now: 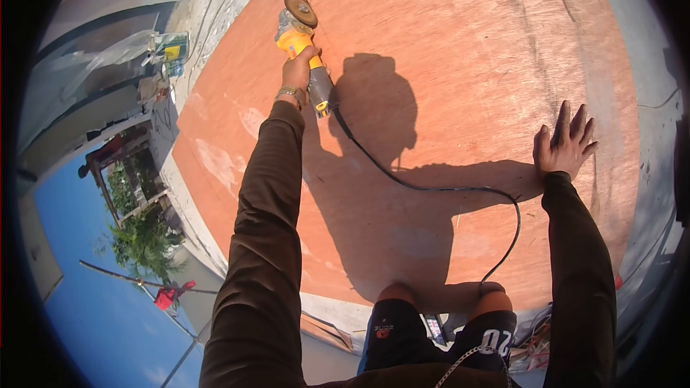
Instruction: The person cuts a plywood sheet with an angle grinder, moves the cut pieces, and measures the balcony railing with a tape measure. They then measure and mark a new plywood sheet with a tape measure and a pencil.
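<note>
My left hand (297,70) is wrapped round the body of a yellow and black angle grinder (295,42). Its brown disc (300,11) points away from me, close to a dark line on the plywood sheet (460,21). From the grinder's rear end a black power cord (410,185) curves over the sheet and back to my knees. My right hand (566,145) lies flat on the reddish plywood at the right, fingers spread, holding nothing. My shadow falls across the middle of the sheet.
A concrete surface (665,165) runs along the sheet's right edge. Plastic sheeting (108,65) and a container with a yellow item (172,52) are at the left. Farther off stand a wooden frame (133,172) and a pole with red cloth (171,294). Wires lie near my right leg.
</note>
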`<control>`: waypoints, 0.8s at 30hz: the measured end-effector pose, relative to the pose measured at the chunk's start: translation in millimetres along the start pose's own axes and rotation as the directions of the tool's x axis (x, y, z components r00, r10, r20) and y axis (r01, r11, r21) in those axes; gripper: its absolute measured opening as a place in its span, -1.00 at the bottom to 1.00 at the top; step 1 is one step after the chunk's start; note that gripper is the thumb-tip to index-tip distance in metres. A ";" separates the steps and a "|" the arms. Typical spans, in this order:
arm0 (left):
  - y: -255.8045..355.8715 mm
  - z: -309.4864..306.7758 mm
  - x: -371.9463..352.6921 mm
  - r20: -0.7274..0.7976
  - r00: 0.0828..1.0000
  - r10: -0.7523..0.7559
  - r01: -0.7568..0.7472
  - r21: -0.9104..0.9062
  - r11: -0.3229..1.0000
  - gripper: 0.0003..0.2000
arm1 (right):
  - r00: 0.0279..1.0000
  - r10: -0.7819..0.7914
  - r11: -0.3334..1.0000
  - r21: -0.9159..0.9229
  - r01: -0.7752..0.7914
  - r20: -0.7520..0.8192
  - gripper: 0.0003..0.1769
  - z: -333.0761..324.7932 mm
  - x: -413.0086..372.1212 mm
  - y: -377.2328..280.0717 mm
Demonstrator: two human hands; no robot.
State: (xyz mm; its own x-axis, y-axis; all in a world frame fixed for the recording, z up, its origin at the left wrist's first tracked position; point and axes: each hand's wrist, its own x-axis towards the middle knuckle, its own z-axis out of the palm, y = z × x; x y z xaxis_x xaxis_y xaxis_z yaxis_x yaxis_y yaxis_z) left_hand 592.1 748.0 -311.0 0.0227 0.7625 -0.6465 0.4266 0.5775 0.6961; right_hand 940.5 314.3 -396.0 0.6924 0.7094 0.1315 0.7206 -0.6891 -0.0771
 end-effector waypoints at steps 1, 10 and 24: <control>1.4 0.6 -1.4 0.000 1.000 -0.012 0.012 -0.005 1.000 -0.72 | 1.000 0.000 1.000 -0.004 0.000 0.010 -0.21 -0.2 -0.1 0.2; -5.7 2.3 -12.8 -0.004 1.000 -0.005 0.005 -0.009 1.000 -0.73 | 1.000 -0.002 0.999 0.033 0.002 -0.004 -0.21 -4.4 1.3 -2.3; -6.4 1.0 -14.3 0.009 1.000 -0.021 0.021 -0.001 1.000 -0.72 | 1.000 0.002 1.000 0.026 -0.002 -0.004 -0.22 -2.4 0.4 -0.5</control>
State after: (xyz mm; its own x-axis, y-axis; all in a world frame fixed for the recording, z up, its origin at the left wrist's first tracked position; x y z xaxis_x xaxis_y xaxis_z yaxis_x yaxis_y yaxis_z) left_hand 589.9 733.1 -306.5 0.0221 0.7478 -0.6635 0.4258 0.5935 0.6830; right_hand 940.3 314.5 -393.5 0.6938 0.7074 0.1350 0.7199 -0.6864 -0.1028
